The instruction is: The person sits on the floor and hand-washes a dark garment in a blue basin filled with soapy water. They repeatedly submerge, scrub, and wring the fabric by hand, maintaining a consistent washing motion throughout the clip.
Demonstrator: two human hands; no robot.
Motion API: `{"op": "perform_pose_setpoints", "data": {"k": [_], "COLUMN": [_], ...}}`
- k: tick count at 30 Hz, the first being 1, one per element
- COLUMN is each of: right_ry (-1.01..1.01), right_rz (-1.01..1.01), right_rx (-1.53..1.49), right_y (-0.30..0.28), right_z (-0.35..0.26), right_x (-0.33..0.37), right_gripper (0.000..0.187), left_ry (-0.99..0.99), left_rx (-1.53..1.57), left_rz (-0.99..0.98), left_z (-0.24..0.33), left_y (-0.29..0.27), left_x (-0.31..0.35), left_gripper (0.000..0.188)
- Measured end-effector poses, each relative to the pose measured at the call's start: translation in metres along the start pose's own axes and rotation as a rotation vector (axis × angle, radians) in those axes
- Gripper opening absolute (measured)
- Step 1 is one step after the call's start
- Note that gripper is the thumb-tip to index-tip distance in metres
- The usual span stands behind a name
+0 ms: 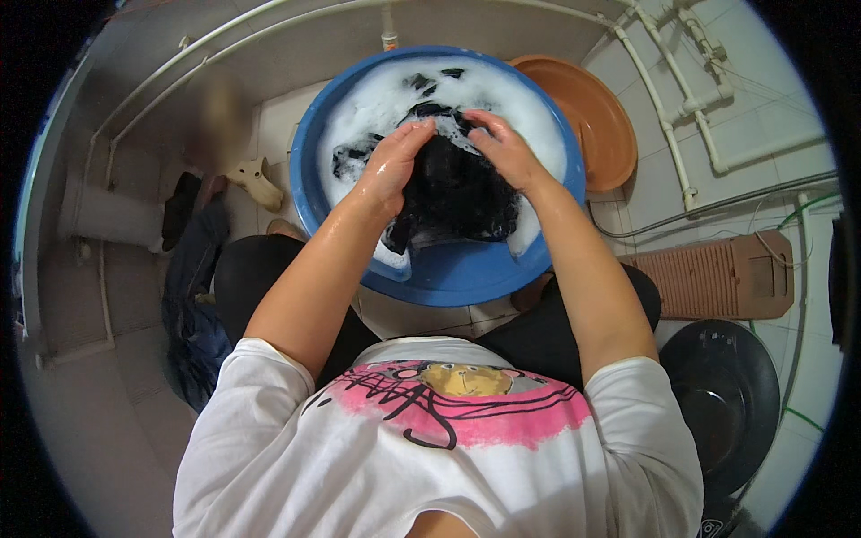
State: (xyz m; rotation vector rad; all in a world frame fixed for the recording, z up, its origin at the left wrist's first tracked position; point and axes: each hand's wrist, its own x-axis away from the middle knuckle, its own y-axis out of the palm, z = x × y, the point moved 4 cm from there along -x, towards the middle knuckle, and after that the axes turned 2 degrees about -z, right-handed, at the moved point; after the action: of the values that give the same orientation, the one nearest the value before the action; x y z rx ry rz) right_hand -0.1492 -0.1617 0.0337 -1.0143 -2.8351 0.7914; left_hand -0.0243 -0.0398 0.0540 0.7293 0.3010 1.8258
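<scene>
A large blue basin of white suds stands in front of me. A wet black garment lies bunched in it and rests on the ridged part of the basin nearest me; its exact kind does not show. My left hand, wet and foamy, closes on the garment's far left part. Opposite it, my right hand grips the same cloth, its fingers bent round a soapy fold. A narrow strip of foam-streaked cloth shows between the two hands. Some fingertips are hidden by cloth and suds.
Behind the basin at right leans an orange-brown basin. A brown washboard and a black basin lie to my right. Dark clothing and a pale clog are at left. White pipes run along the walls.
</scene>
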Motion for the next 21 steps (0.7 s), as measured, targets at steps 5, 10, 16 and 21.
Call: {"op": "perform_pose_setpoints", "data": {"k": [5, 10, 16, 21], "right_ry": [-0.010, 0.092, -0.548, 0.040], "right_rz": [-0.438, 0.164, 0.315, 0.329], "right_rx": [0.120, -0.672, 0.241, 0.092], "right_y": [0.026, 0.023, 0.077, 0.048], "right_z": [0.000, -0.045, -0.108, -0.050], "right_x": [0.009, 0.006, 0.043, 0.014], "right_gripper": [0.041, 0.020, 0.025, 0.028], "left_ry": [0.099, -0.036, -0.011, -0.085], "left_rx": [0.085, 0.321, 0.390, 0.179], "left_rz": [0.077, 0.423, 0.055, 0.223], "left_z": [0.003, -0.029, -0.071, -0.062], "left_y": [0.000, -0.036, -0.030, 0.006], "left_x": [-0.002, -0.032, -0.026, -0.013], "left_gripper": [0.021, 0.038, 0.034, 0.033]}}
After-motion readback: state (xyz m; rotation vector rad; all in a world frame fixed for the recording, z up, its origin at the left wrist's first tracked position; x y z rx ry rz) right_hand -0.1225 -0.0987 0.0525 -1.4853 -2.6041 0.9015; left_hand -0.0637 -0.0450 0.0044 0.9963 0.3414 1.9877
